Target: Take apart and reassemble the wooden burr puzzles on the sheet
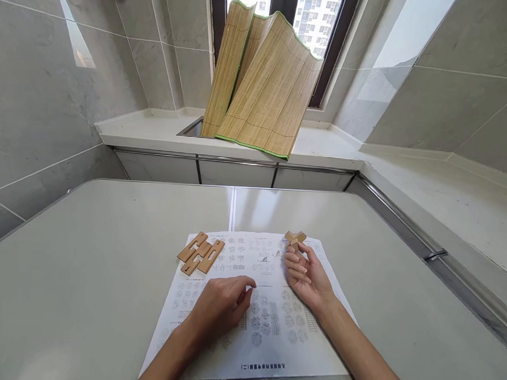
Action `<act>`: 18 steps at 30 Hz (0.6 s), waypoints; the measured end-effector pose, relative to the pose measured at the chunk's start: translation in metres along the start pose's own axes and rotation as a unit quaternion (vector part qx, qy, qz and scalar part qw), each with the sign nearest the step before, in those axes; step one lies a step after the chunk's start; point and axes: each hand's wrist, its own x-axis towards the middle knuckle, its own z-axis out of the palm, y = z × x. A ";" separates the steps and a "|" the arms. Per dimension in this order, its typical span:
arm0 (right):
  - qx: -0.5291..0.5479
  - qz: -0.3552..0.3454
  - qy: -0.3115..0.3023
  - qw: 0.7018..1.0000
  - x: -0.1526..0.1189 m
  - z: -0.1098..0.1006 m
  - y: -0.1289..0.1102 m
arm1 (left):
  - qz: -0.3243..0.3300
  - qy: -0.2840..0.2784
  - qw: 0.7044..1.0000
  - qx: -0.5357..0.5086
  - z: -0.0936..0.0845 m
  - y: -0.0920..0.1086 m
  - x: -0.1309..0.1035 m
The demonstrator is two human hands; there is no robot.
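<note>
My right hand (pixel 306 275) is raised over the far right part of a printed sheet. Its fingers pinch a small wooden interlocking puzzle (pixel 295 238) made of crossed pieces. My left hand (pixel 227 299) rests over the middle of the sheet with its fingers curled in, and nothing shows between thumb and forefinger. Several flat wooden puzzle pieces (pixel 211 257) with slots lie near the sheet's far left corner, partly on it. The paper sheet (pixel 210 358) carries small line diagrams and text, upside down from my side; my hands and forearms cover part of it.
The sheet lies on a pale table (pixel 82 294) with a seam down its middle. Beyond its far edge is a white ledge (pixel 154 131), where a folded bamboo mat (pixel 270 83) leans before the window. A metal rail (pixel 405 220) runs along the right.
</note>
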 end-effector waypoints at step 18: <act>-0.222 0.240 -0.209 0.922 -0.024 0.016 0.052 | -0.132 -0.092 0.799 -0.579 -0.018 0.013 0.009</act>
